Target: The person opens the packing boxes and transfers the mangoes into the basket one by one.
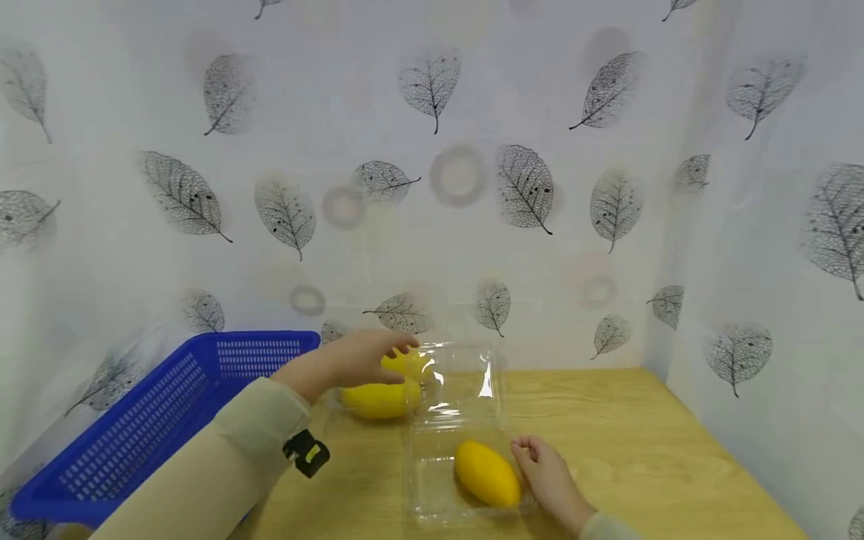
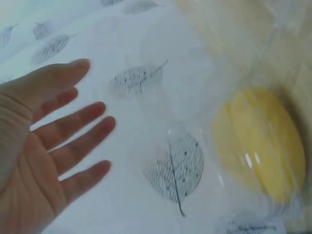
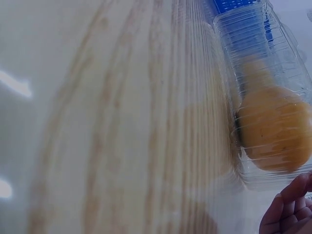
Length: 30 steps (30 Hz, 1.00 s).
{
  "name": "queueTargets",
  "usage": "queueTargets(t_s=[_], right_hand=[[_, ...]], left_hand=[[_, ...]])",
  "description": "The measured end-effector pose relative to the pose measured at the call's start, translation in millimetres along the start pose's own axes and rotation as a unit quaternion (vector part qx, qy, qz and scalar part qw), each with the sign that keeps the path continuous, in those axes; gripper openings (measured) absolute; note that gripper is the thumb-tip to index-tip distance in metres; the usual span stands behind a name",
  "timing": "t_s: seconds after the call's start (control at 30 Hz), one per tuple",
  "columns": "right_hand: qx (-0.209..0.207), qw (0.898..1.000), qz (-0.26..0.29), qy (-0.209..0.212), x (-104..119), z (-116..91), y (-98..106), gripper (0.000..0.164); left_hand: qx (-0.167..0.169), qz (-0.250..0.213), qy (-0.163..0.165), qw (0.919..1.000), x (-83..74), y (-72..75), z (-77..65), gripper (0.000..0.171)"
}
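Observation:
A clear plastic clamshell box stands on the table with its lid raised at the back. One yellow-orange mango lies in its base; the right wrist view shows this mango through the clear wall. My right hand pinches the box's right rim, thumb and index finger together beside the mango. My left hand reaches over the left edge of the raised lid, fingers spread and holding nothing. Under and behind it are yellow fruits, partly covered by the hand and seen partly through plastic.
A blue perforated plastic basket stands at the left, partly hidden by my left sleeve. The light wooden table extends to the right. Leaf-patterned white curtains close off the back and sides.

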State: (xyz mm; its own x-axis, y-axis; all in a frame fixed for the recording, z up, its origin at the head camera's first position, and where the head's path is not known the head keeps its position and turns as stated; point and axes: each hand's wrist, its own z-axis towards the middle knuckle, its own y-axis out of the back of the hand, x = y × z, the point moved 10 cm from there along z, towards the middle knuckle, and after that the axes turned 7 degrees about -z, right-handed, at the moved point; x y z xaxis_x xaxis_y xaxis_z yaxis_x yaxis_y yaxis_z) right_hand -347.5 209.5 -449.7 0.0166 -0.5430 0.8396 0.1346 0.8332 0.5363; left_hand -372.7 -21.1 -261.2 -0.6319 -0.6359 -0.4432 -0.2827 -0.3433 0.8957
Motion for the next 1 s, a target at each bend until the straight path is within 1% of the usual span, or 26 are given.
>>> queueTargets(t_s=[0.07,0.13,0.17,0.23,0.33,0.37,0.4,0.47,0.6,0.63,0.73,0.8,0.83,0.87,0.9,1.0], right_hand=[[0.003,1.0,0.002,0.0,0,-1,-1,0.02],[0.005,1.0,0.007,0.001,0,-1,-2,0.021],[0.004,1.0,0.007,0.002,1,-1,-2,0.02],[0.001,1.0,0.009,0.001,1,-1,-2,0.02],[0.003,1.0,0.011,0.0,1,-1,-2,0.02],[0.003,1.0,0.012,0.0,1,-1,-2,0.02],[0.002,1.0,0.014,0.0,1,-1,-2,0.021],[-0.001,1.0,0.014,0.004,2,-1,-1,0.021],[-0.006,1.0,0.018,0.008,3,0,1,0.021],[-0.006,1.0,0.018,0.01,4,0,1,0.021],[-0.003,1.0,0.02,0.008,5,0,0,0.021],[-0.003,1.0,0.016,0.01,5,0,1,0.02],[-0.003,1.0,0.012,0.01,5,0,1,0.02],[-0.003,1.0,0.009,0.008,4,0,1,0.02],[-0.002,1.0,0.005,0.008,4,0,1,0.02],[0.001,1.0,-0.002,0.004,3,0,2,0.019]], left_hand=[[-0.027,0.01,-0.042,0.9987,-11.4,-4.1,5.3,0.044],[-0.061,0.039,-0.067,0.9951,-18.7,-7.9,8.8,0.039],[-0.082,0.062,-0.079,0.9915,-22.0,-9.8,9.8,0.037],[-0.125,0.102,-0.105,0.9813,-28.9,-15.5,10.9,0.033],[-0.18,0.152,-0.152,0.9601,-37.2,-29.5,11.6,0.027],[-0.191,0.156,-0.169,0.9542,-40.1,-34.9,11.8,0.026],[-0.196,0.154,-0.184,0.9507,-41.8,-41.0,13.1,0.025],[-0.198,0.15,-0.194,0.9489,-41.6,-52.4,17.1,0.023],[-0.18,0.136,-0.191,0.9553,-37.7,-70.0,25.4,0.021],[-0.173,0.139,-0.188,0.9569,-36.2,-74.7,27.1,0.021],[-0.148,0.162,-0.192,0.9565,-35.5,-89.1,29.9,0.021],[-0.13,0.193,-0.197,0.9523,-35.8,-99.7,31.7,0.021],[-0.12,0.219,-0.201,0.9473,-36.2,-105.2,32.7,0.022],[-0.111,0.246,-0.207,0.9404,-37.4,-110.3,33.3,0.021],[-0.102,0.277,-0.213,0.9315,-39.0,-115.4,34.2,0.022],[-0.085,0.364,-0.236,0.8971,-45.5,-127.8,36.0,0.022]])
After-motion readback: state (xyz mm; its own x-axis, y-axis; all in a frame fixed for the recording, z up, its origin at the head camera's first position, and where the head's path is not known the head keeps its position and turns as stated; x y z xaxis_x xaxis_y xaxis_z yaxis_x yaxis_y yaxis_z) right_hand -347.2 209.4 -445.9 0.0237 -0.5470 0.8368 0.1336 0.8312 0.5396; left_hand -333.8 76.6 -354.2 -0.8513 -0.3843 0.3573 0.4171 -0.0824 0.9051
